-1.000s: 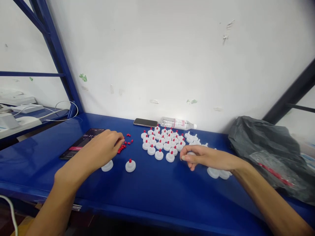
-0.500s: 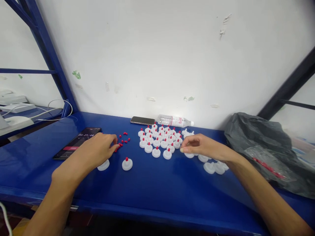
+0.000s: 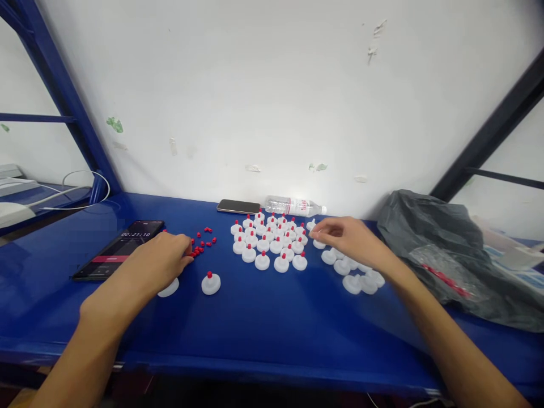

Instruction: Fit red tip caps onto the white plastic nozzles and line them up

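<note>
My left hand (image 3: 164,258) is closed at the edge of a scatter of small red caps (image 3: 208,230); its curled fingers hide whatever is between them. Just below it, partly covered, lies a white lid (image 3: 169,289). A white spouted lid with a red cap on top (image 3: 211,284) stands apart to its right. My right hand (image 3: 342,238) pinches at a bare white spouted lid (image 3: 319,245), whose spout the fingers hide. Beneath that hand spread several more uncapped lids (image 3: 352,284). Between my hands stands a dense group of red-capped lids (image 3: 263,245).
A phone showing a running timer (image 3: 127,243) lies left, another dark phone (image 3: 238,207) at the back beside a clear plastic bottle (image 3: 295,206) lying on its side. A grey plastic bag (image 3: 408,226) sits right, with a clear bag of red pieces (image 3: 446,280). A white wall closes the back.
A red-capped lid now stands at the group's right front, where my right hand was. That hand has moved back to the uncapped lids. My left hand stays by the red caps; the view shifted slightly.
</note>
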Tool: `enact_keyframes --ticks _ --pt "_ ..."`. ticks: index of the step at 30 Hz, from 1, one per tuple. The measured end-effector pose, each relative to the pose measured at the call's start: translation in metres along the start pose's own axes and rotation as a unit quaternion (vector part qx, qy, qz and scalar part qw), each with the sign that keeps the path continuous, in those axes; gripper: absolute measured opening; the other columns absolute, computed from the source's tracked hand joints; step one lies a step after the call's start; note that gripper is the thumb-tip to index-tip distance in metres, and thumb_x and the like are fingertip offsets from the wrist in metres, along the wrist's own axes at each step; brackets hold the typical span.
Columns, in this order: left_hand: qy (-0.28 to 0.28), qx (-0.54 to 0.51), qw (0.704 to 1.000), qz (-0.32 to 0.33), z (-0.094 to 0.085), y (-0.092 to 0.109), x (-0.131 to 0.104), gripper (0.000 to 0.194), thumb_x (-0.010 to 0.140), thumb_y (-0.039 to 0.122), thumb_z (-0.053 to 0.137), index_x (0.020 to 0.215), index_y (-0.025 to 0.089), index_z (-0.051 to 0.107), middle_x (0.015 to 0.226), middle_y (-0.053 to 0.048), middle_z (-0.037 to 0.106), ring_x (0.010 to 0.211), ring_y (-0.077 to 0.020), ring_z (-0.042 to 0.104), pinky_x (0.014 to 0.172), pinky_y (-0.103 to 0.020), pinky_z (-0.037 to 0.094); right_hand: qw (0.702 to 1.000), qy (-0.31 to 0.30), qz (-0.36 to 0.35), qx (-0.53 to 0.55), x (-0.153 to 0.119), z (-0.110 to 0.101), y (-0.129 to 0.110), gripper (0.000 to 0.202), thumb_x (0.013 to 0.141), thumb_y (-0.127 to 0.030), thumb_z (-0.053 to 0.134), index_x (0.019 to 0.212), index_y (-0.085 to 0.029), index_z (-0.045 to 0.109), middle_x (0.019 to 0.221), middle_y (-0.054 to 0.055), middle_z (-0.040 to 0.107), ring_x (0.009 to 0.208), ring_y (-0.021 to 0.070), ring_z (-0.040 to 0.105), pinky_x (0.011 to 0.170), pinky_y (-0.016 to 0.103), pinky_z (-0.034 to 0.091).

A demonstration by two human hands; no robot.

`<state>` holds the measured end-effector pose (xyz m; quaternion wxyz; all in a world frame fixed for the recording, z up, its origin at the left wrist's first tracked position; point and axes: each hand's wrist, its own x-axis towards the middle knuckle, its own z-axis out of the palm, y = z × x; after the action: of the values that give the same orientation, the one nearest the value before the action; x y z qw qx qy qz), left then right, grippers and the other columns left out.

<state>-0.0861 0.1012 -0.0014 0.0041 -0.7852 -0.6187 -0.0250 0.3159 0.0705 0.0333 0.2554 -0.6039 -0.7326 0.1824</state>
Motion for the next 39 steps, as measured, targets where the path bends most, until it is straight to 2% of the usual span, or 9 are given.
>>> enact_keyframes --ticks 2,4,7,10,15,19,23,31,39 --pt "-0.016 0.034 0.999 -0.003 -0.001 0.003 0.0 0.024 0.091 0.029 0.051 0.089 0.018 0.072 0.089 -0.016 0.074 0.082 -0.0323 0.069 0.065 -0.037 0.041 0.994 0.037 0.029 -0.1 0.0 -0.009 0.007 0.034 0.089 -0.055 0.065 0.092 -0.023 0.077 0.089 0.006 0.079 0.084 0.0252 0.072 0.073 0.035 0.05" --pt "-0.03 0.056 0.998 -0.012 -0.003 0.006 -0.001 0.025 0.093 0.029 0.05 0.091 0.018 0.071 0.092 -0.016 0.075 0.084 -0.0314 0.07 0.065 -0.037 0.042 0.987 0.002 0.06 -0.148 0.001 -0.015 0.016 0.035 0.082 -0.057 0.072 0.091 -0.024 0.078 0.088 0.005 0.079 0.079 0.0254 0.071 0.069 0.035 0.048" --pt "-0.032 0.058 0.998 -0.015 -0.005 0.011 -0.002 0.024 0.094 0.028 0.049 0.092 0.018 0.072 0.092 -0.014 0.075 0.085 -0.0309 0.07 0.064 -0.036 0.042 0.985 -0.08 0.082 -0.128 0.003 -0.017 0.028 0.034 0.071 -0.054 0.082 0.089 -0.025 0.08 0.085 0.003 0.079 0.074 0.0243 0.071 0.064 0.033 0.048" --pt "-0.025 0.053 0.998 -0.003 -0.009 0.014 -0.004 0.023 0.094 0.027 0.051 0.091 0.018 0.072 0.092 -0.014 0.075 0.086 -0.0301 0.07 0.065 -0.035 0.042 0.987 -0.092 0.073 -0.106 0.005 -0.015 0.031 0.025 0.072 -0.047 0.081 0.079 -0.024 0.079 0.08 0.003 0.079 0.075 0.0244 0.072 0.065 0.032 0.049" --pt "-0.036 0.041 0.998 0.008 -0.015 0.021 -0.007 0.021 0.094 0.024 0.051 0.089 0.019 0.071 0.093 -0.013 0.075 0.083 -0.0288 0.07 0.064 -0.034 0.041 0.994 -0.105 0.02 -0.012 -0.001 -0.02 0.011 0.029 0.075 -0.052 0.079 0.083 -0.024 0.08 0.078 0.004 0.077 0.071 0.0215 0.067 0.061 0.03 0.047" --pt "-0.025 0.029 0.999 0.017 -0.015 0.022 -0.008 0.021 0.094 0.024 0.052 0.092 0.019 0.072 0.092 -0.012 0.075 0.084 -0.0284 0.07 0.066 -0.034 0.043 0.976 -0.209 -0.043 0.047 -0.009 -0.013 -0.009 0.034 0.076 -0.056 0.079 0.084 -0.024 0.081 0.075 0.002 0.075 0.068 0.0173 0.061 0.06 0.028 0.044" --pt "-0.023 0.015 0.999 0.032 -0.012 0.022 -0.006 0.02 0.093 0.026 0.054 0.095 0.02 0.072 0.094 -0.01 0.075 0.087 -0.0286 0.07 0.07 -0.034 0.045 0.956 -0.274 -0.077 0.068 -0.015 0.011 -0.023 0.028 0.078 -0.051 0.08 0.087 -0.024 0.081 0.076 0.001 0.074 0.067 0.0153 0.06 0.06 0.026 0.042" --pt "0.027 0.007 0.998 0.057 -0.016 0.02 -0.008 0.033 0.098 0.022 0.035 0.101 0.022 0.068 0.097 -0.011 0.074 0.091 -0.0294 0.066 0.074 -0.037 0.043 0.95 -0.291 -0.085 0.077 -0.019 0.031 -0.034 0.036 0.077 -0.052 0.081 0.103 -0.028 0.081 0.078 -0.001 0.072 0.069 0.0158 0.061 0.06 0.025 0.041" --pt "0.0 -0.012 0.998 0.055 -0.012 0.018 -0.007 0.023 0.092 0.029 0.053 0.099 0.022 0.073 0.106 -0.01 0.075 0.103 -0.0318 0.066 0.082 -0.038 0.046 0.945 -0.303 -0.102 0.067 -0.018 0.034 -0.032 0.035 0.077 -0.05 0.082 0.105 -0.028 0.08 0.078 -0.002 0.07 0.069 0.015 0.061 0.059 0.025 0.04"
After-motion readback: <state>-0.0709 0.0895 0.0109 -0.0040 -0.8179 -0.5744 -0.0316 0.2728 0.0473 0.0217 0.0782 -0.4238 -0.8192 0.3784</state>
